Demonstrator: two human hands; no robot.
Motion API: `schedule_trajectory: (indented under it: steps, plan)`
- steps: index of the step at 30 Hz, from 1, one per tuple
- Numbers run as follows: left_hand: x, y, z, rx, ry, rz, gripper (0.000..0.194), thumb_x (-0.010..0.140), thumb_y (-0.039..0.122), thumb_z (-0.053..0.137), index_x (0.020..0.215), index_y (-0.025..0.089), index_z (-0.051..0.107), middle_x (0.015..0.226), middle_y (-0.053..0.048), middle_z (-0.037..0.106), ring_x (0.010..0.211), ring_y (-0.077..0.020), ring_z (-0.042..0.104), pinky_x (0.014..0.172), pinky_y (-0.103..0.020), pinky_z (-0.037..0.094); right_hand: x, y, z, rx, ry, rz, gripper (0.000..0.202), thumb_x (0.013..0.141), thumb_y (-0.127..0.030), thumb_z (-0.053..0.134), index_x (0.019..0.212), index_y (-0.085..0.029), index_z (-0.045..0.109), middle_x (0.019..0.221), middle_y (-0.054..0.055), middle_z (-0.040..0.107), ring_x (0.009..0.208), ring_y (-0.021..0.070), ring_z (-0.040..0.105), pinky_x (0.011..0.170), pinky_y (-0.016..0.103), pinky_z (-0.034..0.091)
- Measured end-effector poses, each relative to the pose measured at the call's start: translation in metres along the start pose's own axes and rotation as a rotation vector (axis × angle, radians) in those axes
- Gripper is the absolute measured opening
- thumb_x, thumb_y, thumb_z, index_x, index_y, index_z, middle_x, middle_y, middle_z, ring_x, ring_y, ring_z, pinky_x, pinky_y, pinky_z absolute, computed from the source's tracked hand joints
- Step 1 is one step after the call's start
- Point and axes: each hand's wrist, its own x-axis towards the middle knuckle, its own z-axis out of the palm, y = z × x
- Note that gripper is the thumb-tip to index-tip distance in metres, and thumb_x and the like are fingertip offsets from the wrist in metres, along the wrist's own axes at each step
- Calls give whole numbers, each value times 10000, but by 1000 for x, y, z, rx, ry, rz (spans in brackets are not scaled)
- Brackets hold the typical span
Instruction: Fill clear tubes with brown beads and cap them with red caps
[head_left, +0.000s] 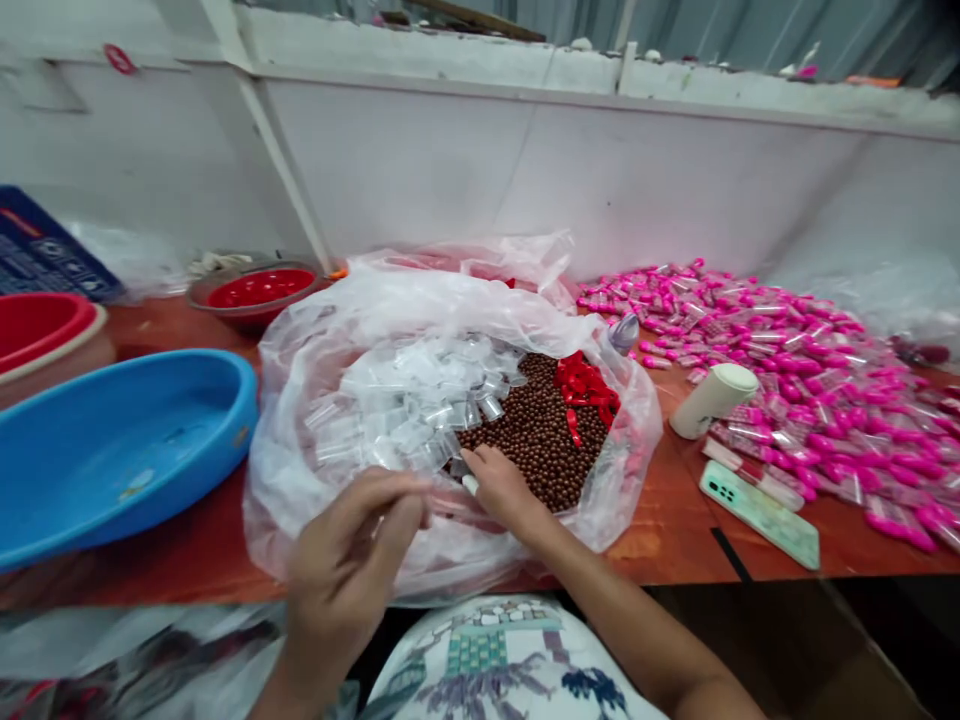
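Note:
My right hand reaches into a large clear plastic bag, fingers curled at the border between small clear plastic containers and brown beads. It seems closed on one small clear container, partly hidden by the fingers. A small white piece shows beside its fingers. My left hand hovers over the bag's near edge, thumb and fingertips close together in a loose pinch. Its fingertips are blurred, and anything between them cannot be made out. Red pieces lie on the beads at the right side of the bag.
A blue basin and red basins stand left; a red bowl is behind. A large pile of pink-capped clear tubes covers the right. A pale cup and phone sit before it on the red-brown table.

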Motion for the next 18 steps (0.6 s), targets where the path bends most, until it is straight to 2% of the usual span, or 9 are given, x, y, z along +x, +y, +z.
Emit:
schedule_trajectory:
  steps: [2,4,6,8,10,13,15,18]
  plan:
    - [22,-30,35,-84,-152,-214,201,795,351,542,877,185,618,690,4,607,602,-122,562,585,-226,473,-2,3,-4,65,-4,52,370,757,-50,505,1080,-205,595,1005,70,585,958,193,514,892,333,388]
    - [29,-64,63,-86,-261,-349,266,797,383,524,918,169,627,709,-5,615,594,-124,560,582,-232,477,-9,9,-10,160,16,119,327,763,-67,506,1037,-214,607,1007,58,590,955,186,523,887,327,396]
    - [25,-95,83,-42,-339,-393,322,792,402,513,965,164,644,851,-44,652,680,-151,596,641,-263,493,-17,18,-15,280,42,193,282,785,-116,498,1027,-219,599,1001,48,606,926,181,553,831,320,443]
    - [20,-116,100,28,-400,-345,350,789,401,514,1018,176,652,954,-68,654,827,-184,610,756,-297,485,-25,26,-19,412,62,268,252,817,-192,471,1045,-218,575,968,41,626,841,175,597,709,305,502]
    - [17,-127,114,75,-451,-308,381,795,397,507,1088,188,632,1017,-75,651,935,-200,597,846,-318,457,-32,32,-20,532,72,327,251,833,-267,456,1055,-216,559,921,34,639,758,173,624,590,285,525]
    - [18,-131,132,86,-490,-332,423,797,397,504,1150,183,596,1129,-80,626,1034,-206,570,929,-332,416,-41,30,-23,663,87,385,296,823,-297,464,1101,-234,547,949,31,642,762,178,633,559,282,536]
    - [22,-132,138,66,-513,-361,422,787,392,515,1140,177,603,1162,-77,613,1062,-207,559,955,-333,399,-46,27,-30,698,63,396,355,810,-252,469,1159,-267,532,1038,27,632,833,189,625,600,294,539]
    - [30,-134,140,48,-574,-408,389,779,377,521,1096,179,629,1109,-66,643,1012,-206,584,921,-332,423,-51,30,-54,537,50,341,377,780,-177,478,1125,-283,584,1066,18,632,941,202,590,779,342,500]
